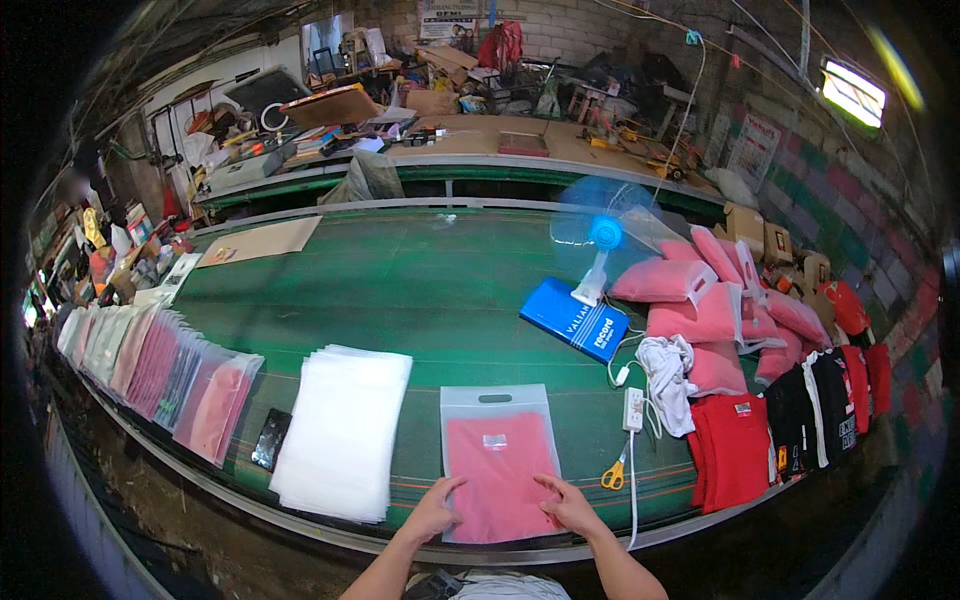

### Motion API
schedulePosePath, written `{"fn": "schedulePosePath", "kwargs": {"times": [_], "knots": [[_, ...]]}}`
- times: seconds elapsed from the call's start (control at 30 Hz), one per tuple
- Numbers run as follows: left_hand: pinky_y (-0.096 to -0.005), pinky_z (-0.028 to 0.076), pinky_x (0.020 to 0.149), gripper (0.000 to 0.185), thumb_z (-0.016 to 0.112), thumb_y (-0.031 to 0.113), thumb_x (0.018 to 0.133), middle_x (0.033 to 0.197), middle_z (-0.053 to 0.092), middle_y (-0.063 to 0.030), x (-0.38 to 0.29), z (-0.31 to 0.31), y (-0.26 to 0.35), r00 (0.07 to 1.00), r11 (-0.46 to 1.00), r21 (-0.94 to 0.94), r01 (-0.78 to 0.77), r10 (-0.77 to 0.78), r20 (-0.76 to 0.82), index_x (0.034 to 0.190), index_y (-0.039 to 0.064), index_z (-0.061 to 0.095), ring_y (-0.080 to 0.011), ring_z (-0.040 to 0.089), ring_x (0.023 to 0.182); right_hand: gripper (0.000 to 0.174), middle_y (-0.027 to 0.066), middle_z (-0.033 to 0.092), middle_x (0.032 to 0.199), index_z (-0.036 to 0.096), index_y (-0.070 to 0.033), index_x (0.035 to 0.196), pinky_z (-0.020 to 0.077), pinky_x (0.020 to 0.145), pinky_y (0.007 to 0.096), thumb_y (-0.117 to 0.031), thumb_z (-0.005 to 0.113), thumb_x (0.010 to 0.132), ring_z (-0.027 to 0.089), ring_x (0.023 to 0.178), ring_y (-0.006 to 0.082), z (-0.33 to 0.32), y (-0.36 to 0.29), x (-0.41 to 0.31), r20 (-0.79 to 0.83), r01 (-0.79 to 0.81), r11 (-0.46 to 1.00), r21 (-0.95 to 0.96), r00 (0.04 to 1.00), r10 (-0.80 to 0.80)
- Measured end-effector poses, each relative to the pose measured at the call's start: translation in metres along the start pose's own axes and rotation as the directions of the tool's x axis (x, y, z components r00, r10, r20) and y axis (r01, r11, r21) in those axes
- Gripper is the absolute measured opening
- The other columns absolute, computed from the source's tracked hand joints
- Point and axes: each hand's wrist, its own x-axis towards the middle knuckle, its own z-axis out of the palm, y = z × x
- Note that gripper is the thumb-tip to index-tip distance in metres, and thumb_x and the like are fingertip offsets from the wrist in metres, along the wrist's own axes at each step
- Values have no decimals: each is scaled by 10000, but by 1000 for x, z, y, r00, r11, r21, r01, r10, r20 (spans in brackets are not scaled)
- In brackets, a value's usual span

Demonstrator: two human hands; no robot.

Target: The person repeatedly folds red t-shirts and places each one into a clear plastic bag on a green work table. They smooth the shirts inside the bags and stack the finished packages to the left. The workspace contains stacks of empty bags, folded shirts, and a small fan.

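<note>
A clear plastic bag with a die-cut handle (495,398) lies flat before me at the table's near edge. Inside it is a folded red garment (499,469), looking pinkish through the film, with a white label near its top. My left hand (435,513) rests at the bag's lower left edge, thumb and fingers apart. At the lower right edge, my right hand (571,510) touches the bag in a similar way, its fingers spread. To the left lies a stack of empty translucent white bags (341,435). Orange-handled scissors (613,474) lie to the right.
A phone (271,439) and a row of bagged garments (161,375) sit left on the green table (375,289). Rightward are a power strip (634,409), blue record book (574,319), running fan (605,234), white cloth (666,375), filled bags (694,315) and folded red garments (727,450).
</note>
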Motion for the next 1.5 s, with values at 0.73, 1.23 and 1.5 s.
{"fn": "schedulePosePath", "kwargs": {"times": [0.73,1.23,1.5], "knots": [[-350,377,1153,723,642,-54,718,1404,537,-169,-89,-252,-81,974,976,75,-204,211,-88,1426,48,540,-312,484,1375,593,116,596,1331,551,14,1410,459,1022,290,118,624,830,593,1245,204,301,-88,22,-203,193,979,-63,958,-202],[-316,393,1116,675,659,-70,745,1382,547,-144,-110,-278,-87,961,983,70,-170,181,-209,1403,48,564,-274,518,1320,601,34,606,1214,586,-46,1406,474,856,236,102,671,829,587,986,109,323,-86,54,-142,112,989,-99,982,-125],[-327,403,1106,651,675,-55,751,1362,562,-152,-109,-340,-121,938,973,50,-227,232,-257,1387,45,579,-284,529,1310,612,93,598,1264,575,-44,1420,453,987,279,88,670,830,566,1148,184,383,-114,80,-138,181,978,-103,971,-195]]}}
